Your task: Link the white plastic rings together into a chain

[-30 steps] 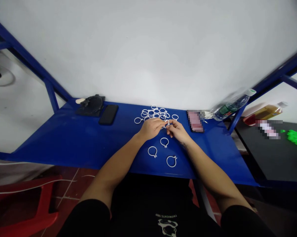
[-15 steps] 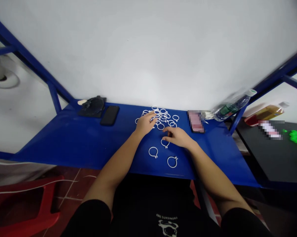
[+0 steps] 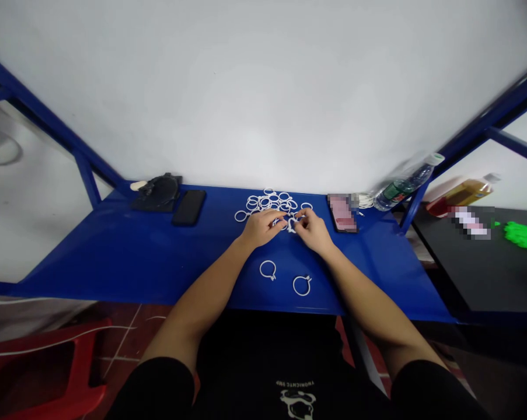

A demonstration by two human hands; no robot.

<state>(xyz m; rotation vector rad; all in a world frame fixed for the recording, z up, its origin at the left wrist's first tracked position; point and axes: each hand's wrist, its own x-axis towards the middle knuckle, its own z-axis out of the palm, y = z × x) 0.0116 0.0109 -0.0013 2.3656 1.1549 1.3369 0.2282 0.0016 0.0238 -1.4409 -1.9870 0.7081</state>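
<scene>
White plastic rings (image 3: pixel 265 202), each with a small clip-like tab, lie in a loose pile near the back of the blue table. At the front of this pile is my left hand (image 3: pixel 262 227); its thumb and forefinger point right with a small gap between them, around a ring (image 3: pixel 281 226) that shows beneath. Close beside it, my right hand (image 3: pixel 312 232) pinches a white ring (image 3: pixel 292 225), tipped up on edge between thumb and fingers. Nearer the front edge, two single rings lie flat: one on the left (image 3: pixel 267 269) and one on the right (image 3: pixel 302 286).
A black phone (image 3: pixel 189 207) and a dark pouch-like item (image 3: pixel 160 192) lie at the left. At the right are a phone with its screen lit (image 3: pixel 342 213), a white cable (image 3: pixel 363 200) and a leaning plastic bottle (image 3: pixel 401 189). Blue frame bars (image 3: pixel 86 178) flank the table.
My right hand has moved back to the pile, bringing the ring it was touching. My left hand has come slightly toward me and its fingers have drawn closer together.
</scene>
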